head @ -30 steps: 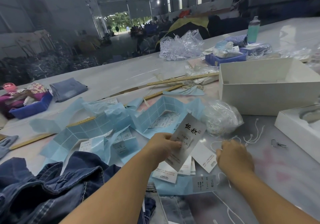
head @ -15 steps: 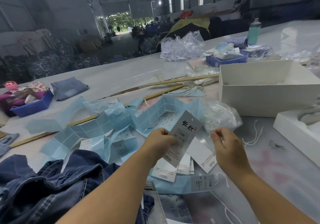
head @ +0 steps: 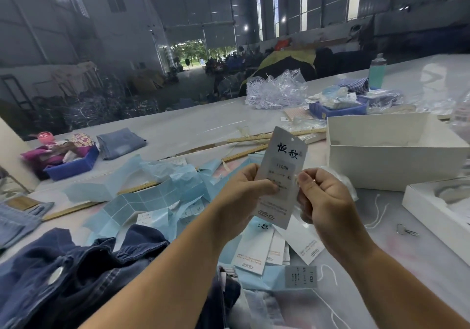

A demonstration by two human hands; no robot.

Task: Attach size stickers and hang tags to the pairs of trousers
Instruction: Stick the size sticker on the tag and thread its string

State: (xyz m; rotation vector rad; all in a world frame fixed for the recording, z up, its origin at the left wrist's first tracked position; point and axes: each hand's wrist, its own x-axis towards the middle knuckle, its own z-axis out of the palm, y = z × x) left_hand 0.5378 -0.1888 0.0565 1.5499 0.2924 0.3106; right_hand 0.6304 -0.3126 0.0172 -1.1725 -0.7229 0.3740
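My left hand [head: 241, 196] pinches a white hang tag [head: 281, 166] with black characters and holds it upright above the table. Beside the tag's right edge, my right hand [head: 323, 201] is curled, thumb and forefinger pinched together; what it pinches is too small to make out. More hang tags [head: 277, 250] lie in a loose pile below my hands. Dark blue denim trousers [head: 76, 272] are bunched at the lower left. Blue sticker backing sheets [head: 142, 201] spread over the table's middle. A size sticker sheet [head: 301, 276] lies near the tags.
An open white box [head: 391, 160] stands at the right, a second white box [head: 432, 216] nearer me. Loose white strings [head: 379, 211] and a small metal clip [head: 407, 230] lie between them. Wooden rulers [head: 254, 152], blue bins [head: 73, 166] and a folded light denim piece [head: 119, 143] sit farther back.
Both hands rose toward the camera. The left hand lifted the tag upright; the right hand left the table near the strings and came up beside the tag, fingers pinched.
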